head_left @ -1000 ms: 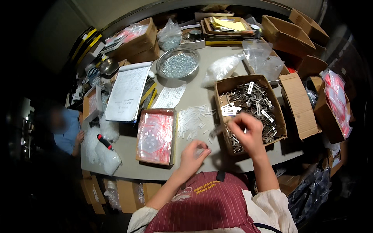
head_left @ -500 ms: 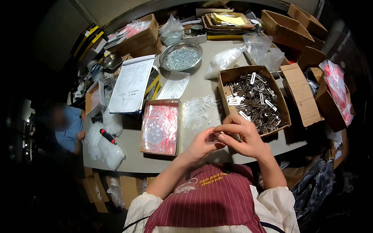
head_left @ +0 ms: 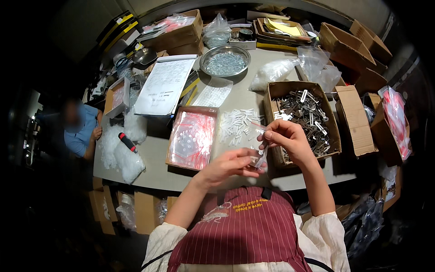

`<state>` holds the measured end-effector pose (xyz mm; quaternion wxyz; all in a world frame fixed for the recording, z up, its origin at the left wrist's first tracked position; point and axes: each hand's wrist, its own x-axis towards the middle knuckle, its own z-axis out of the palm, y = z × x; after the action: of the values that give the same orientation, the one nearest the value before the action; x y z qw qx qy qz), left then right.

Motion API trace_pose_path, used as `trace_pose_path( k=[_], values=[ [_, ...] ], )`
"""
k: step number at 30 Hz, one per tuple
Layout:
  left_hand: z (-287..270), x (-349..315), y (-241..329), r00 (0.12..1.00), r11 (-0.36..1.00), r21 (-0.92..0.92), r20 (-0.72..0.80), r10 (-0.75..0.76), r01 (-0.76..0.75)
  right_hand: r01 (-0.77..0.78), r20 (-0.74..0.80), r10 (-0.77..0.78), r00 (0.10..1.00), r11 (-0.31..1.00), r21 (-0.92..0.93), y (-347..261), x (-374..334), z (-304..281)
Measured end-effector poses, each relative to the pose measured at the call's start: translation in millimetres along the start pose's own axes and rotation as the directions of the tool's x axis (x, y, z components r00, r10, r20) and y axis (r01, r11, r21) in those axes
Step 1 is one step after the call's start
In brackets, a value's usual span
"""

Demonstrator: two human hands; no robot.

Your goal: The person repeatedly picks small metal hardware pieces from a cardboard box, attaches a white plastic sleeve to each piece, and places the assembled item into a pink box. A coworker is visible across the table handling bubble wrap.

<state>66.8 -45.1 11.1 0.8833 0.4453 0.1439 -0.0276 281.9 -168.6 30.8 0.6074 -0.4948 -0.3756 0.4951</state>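
Left hand: the left hand (head_left: 231, 164) is touching the lower end of a small clear bag (head_left: 260, 156), its fingers half curling; how firmly they are pressing cannot be told.
Right hand: the right hand (head_left: 287, 136) is pinching the upper part of that bag between thumb and fingers.
Small clear bag: it is hanging tilted between both hands, above the counter (head_left: 153, 152), with small white bits showing inside.
White pieces: short white pieces (head_left: 238, 121) are lying scattered beyond the hands, between two boxes.
Left box: a shallow box (head_left: 198, 109) is holding flat clear bags with red edges.
Right box: a cardboard box (head_left: 271, 102) is holding loose metal parts, just beside the right hand.
Bowl: a round metal bowl (head_left: 226, 74) is standing farther back, holding small shiny pieces.
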Motion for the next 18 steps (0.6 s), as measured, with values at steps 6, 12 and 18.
trace_pose_path(
  k=[6,12,18],
  values=[
    [-4.3,0.9,9.2,0.915,0.900,0.333,-0.189,0.355,-0.280,0.121,0.075,-0.106,0.992,0.961,-0.249,-1.9,-6.9,16.7],
    [-4.9,-12.9,1.8,0.782,0.820,0.400,-0.309,0.542,-0.410,0.079,0.095,-0.044,0.995,0.907,-0.413,6.3,-14.2,38.3],
    [1.2,-36.4,-6.2,0.607,0.419,0.867,-0.185,0.773,-0.269,0.344,0.171,-0.299,0.939,0.781,-0.521,22.5,-9.6,71.8]
  ],
)
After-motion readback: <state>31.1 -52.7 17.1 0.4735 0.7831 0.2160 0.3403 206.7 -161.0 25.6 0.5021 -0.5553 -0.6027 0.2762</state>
